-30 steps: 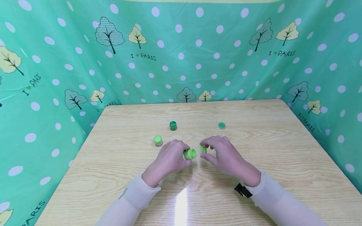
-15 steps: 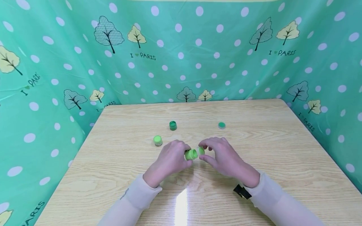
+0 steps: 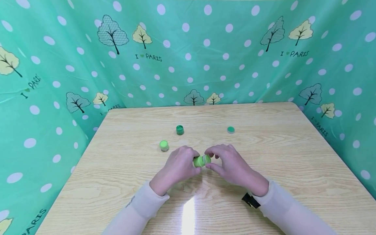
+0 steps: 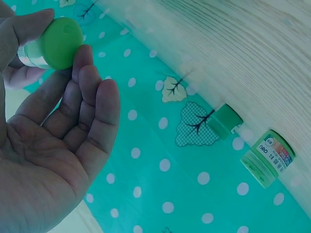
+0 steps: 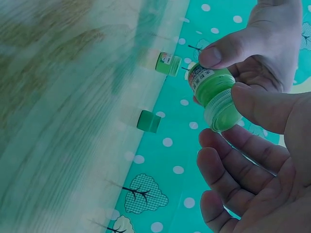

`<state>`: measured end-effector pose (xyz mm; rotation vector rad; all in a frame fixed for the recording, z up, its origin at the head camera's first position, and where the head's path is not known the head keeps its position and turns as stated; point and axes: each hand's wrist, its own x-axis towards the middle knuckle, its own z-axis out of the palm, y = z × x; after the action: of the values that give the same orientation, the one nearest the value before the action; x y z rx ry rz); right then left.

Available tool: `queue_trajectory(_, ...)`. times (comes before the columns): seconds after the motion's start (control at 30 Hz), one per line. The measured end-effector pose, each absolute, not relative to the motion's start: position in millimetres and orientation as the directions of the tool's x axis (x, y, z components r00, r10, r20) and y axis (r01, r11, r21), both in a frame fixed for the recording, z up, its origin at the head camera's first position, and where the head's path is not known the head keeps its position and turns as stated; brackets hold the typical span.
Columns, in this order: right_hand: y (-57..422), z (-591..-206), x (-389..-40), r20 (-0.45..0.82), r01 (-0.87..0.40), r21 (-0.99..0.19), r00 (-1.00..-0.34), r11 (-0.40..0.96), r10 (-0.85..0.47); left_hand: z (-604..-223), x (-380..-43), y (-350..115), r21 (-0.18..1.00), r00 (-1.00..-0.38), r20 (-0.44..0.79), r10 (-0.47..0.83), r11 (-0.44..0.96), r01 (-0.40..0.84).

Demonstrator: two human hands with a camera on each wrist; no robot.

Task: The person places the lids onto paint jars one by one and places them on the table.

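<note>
A small light green paint jar [image 3: 198, 162], tipped on its side, is held by my left hand [image 3: 179, 165] between thumb and fingers. At its mouth sits a lid [image 3: 207, 159], which my right hand [image 3: 230, 165] pinches by the rim. In the right wrist view, the thumb lies on the lid [image 5: 222, 114] and the labelled jar [image 5: 210, 83] is in the other hand. The left wrist view shows the round green end of the jar [image 4: 64, 43]. Whether the lid is seated fully on the jar I cannot tell.
A capped light green jar [image 3: 164, 146] stands left of my left hand. Behind it is an uncapped dark green jar [image 3: 180, 130]. A loose dark green lid [image 3: 230, 130] lies behind my right hand. A polka-dot curtain [image 3: 188, 65] borders the wooden table [image 3: 132, 124].
My right hand has moved left with the lid, and the gap between lid and jar has closed. The jar has shifted slightly right. The other jar, the dark jar and loose lid stay put.
</note>
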<state>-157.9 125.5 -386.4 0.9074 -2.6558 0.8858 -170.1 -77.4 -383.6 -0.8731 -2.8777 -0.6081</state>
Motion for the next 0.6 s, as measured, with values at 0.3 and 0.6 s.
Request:
queue_trajectory(0.3,124.1,-387.8,-156.9,0.372,-0.621,-0.467,-0.783,0.629,-0.497,-383.0,-169.3,-77.1,0.341,-0.834,0.177,0.523,0.762,0.551)
queue_trajectory(0.6,123.2,-391.3,-157.5,0.375,-0.629,-0.482,-0.777,0.610,-0.506,-383.9,-169.3,-75.5,0.344,-0.828,0.179,0.532,0.754,0.559)
